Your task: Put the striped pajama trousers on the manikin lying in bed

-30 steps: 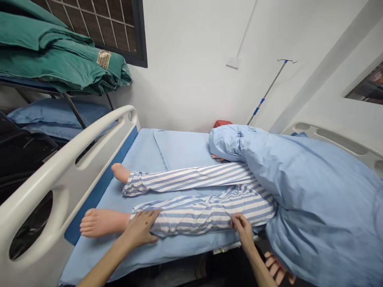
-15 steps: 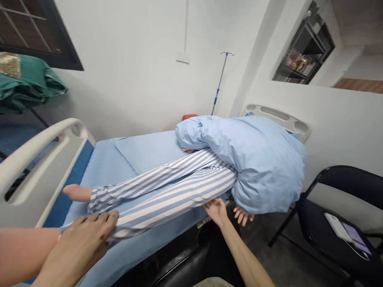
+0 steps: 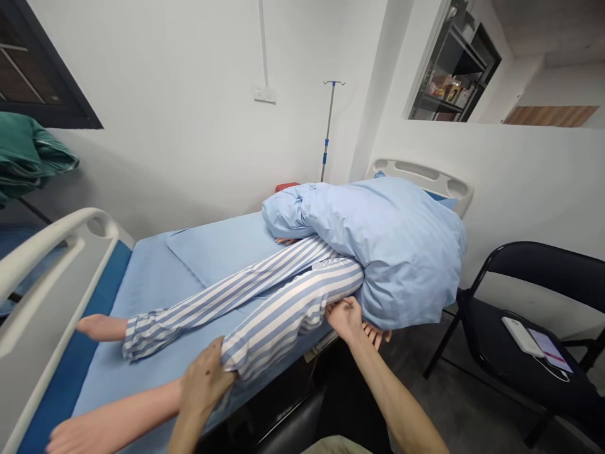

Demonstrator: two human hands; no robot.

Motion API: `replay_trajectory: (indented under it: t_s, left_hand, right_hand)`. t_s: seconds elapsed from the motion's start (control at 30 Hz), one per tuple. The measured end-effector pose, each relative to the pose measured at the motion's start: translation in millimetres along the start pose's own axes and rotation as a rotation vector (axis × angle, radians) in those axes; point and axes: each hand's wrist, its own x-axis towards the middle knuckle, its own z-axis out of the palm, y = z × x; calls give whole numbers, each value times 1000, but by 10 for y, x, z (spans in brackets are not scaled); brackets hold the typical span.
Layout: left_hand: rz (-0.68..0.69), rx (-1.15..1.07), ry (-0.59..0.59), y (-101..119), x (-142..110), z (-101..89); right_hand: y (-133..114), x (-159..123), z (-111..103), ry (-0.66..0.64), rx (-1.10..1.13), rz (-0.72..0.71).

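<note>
A patient-care mannequin in blue-and-white striped pyjama trousers lies on a blue-sheeted hospital bed, its upper body hidden under a pale blue quilt. Its near leg is bent with the knee raised, and the near foot rests low on the sheet. My left hand grips the trouser cloth at that shin. My right hand is cupped under the same leg near the knee. A mannequin hand sticks out below the quilt, just beyond my right hand.
A white bed rail runs along the left, and a white bed panel stands at the far end. An IV pole rises behind the bed. To the right, a black folding chair holds a phone.
The view has swung right. The near leg has gone from lying flat to bent with the knee raised, its foot drawn toward me, and my right hand has moved under the knee.
</note>
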Motion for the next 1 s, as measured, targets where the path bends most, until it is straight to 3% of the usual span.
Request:
replay_trajectory:
  t_s: [0.1, 0.17, 0.23, 0.37, 0.47, 0.6, 0.8, 0.87, 1.0]
  left_hand:
    - [18, -150, 71, 275, 126, 107]
    - [36, -169, 93, 308, 147, 144]
    - [21, -130, 70, 205, 119, 146]
    - [-16, 8, 29, -235, -25, 58]
    - [21, 73, 81, -548, -130, -76]
    - [44, 172, 85, -797, -215, -345]
    - [75, 327, 58, -841, -314, -737]
    - [65, 344, 40, -792, -329, -788]
    - [42, 383, 2, -722, -344, -774]
  right_hand:
    - [-134, -2, -38, -12, -41, -9]
    - [-155, -4, -61, -19, 3, -17]
    - [-127, -2, -86, -37, 56, -17]
    - [-28, 10, -130, -71, 75, -2]
    - [26, 17, -121, -99, 101, 10]
    - [140, 24, -32, -101, 197, 64]
    - [469, 46, 109, -79, 166, 142]
    - [541, 50, 126, -56, 166, 156]
    - [564, 57, 114, -6, 428, 239]
